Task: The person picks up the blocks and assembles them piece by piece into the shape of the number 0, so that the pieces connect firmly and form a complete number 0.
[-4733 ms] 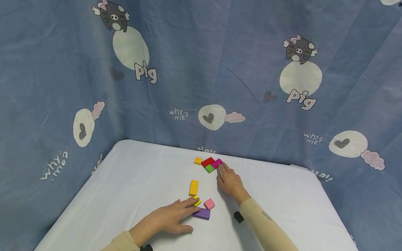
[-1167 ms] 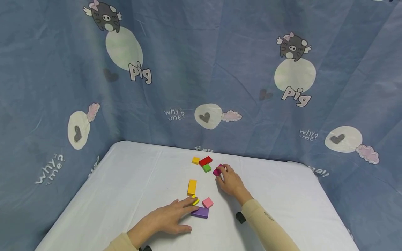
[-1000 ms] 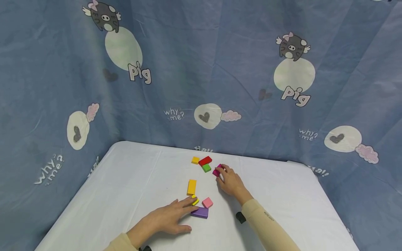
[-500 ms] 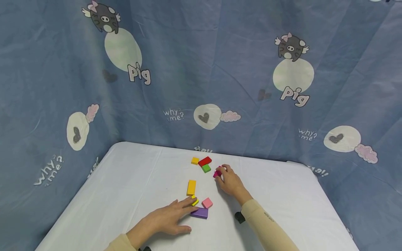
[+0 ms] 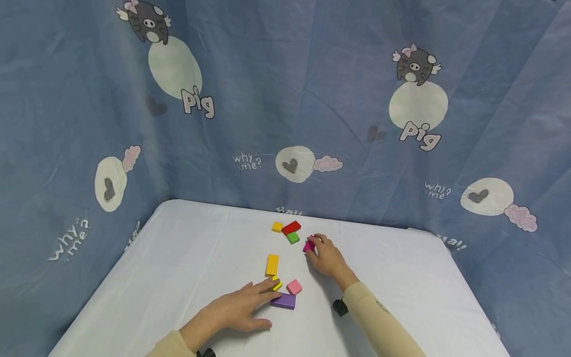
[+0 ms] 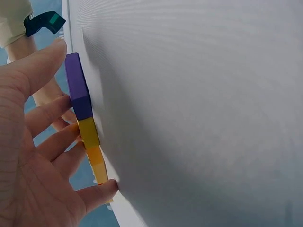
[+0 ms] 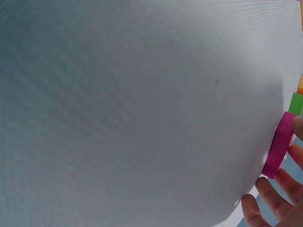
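My right hand (image 5: 328, 256) holds a magenta block (image 5: 309, 246) at the table's far side, thumb on its near side and fingers over its far end. The right wrist view shows the magenta block (image 7: 280, 145) edge-on against the fingers. My left hand (image 5: 241, 306) lies with spread, fairly straight fingers, the fingertips touching a purple block (image 5: 283, 301) and a small yellow block (image 5: 277, 284). In the left wrist view the purple block (image 6: 79, 87) stands beside the fingers, the thumb apart from it. An orange-yellow block (image 5: 272, 265) and a pink block (image 5: 294, 286) lie close by.
Left of the magenta block, a red block (image 5: 291, 227) and a green block (image 5: 293, 238) touch, with a small orange-yellow block (image 5: 277, 226) alongside. All lie on a white-covered table (image 5: 392, 277). A patterned blue curtain (image 5: 250, 109) hangs behind its far edge.
The magenta block has come away from the red and green blocks, toward the right and nearer. My right fingers, earlier extended onto it, now grip it. My left hand keeps its place.
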### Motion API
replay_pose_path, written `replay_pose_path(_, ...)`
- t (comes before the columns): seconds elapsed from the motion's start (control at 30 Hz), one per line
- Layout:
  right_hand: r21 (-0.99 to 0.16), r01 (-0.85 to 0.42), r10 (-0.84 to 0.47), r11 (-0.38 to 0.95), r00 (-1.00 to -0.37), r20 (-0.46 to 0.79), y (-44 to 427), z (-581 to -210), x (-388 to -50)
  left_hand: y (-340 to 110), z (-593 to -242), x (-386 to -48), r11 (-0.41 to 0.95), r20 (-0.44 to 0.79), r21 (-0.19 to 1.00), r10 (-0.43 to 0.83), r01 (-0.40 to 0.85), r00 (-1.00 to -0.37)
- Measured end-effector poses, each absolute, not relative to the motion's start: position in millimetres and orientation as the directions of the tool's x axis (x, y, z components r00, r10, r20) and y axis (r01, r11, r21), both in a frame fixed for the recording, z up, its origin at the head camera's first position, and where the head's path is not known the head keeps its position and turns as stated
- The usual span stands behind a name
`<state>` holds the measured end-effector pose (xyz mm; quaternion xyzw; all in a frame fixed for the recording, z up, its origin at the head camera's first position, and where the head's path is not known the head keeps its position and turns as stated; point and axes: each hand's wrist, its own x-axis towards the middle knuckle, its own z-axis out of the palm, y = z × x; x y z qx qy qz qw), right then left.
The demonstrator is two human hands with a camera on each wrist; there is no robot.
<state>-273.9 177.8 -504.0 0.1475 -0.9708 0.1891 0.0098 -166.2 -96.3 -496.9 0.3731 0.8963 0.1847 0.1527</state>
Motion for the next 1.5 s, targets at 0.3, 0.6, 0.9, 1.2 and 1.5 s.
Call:
replay_pose_path(0.3, -0.406, -0.269, -0.259, 0.873, -0.962, 0.081, 177.6, -503.0, -273.6, -96.9, -496.1, -167.3, 0.652, -0.136, 0.445, 0.727, 0.613, -0.673)
replay_pose_path(0.6, -0.41, -0.252, -0.247, 0.877, -0.967, 0.065, 177.2, -503.2, -272.5, -96.4, -498.0, -166.2, 0.654, -0.14, 0.454, 0.724, 0.606, -0.676)
replay_pose_path(0.9, -0.405, -0.283, -0.275, 0.869, -0.958, 0.079, 178.5, -504.3, -270.6, -96.8, -498.8, -166.7, 0.661, -0.146, 0.443, 0.72, 0.606, -0.679)
replay_pose_path(1.2, -0.405, -0.287, -0.276, 0.868, -0.957, 0.086, 179.0, -503.6, -269.6, -96.5, -500.0, -168.1, 0.66, -0.15, 0.448, 0.72, 0.603, -0.677)
replay_pose_path(1.5, -0.397, -0.289, -0.276, 0.871, -0.957, 0.091, 177.9, -503.2, -267.9, -97.1, -499.2, -167.8, 0.653, -0.14, 0.453, 0.724, 0.607, -0.675)
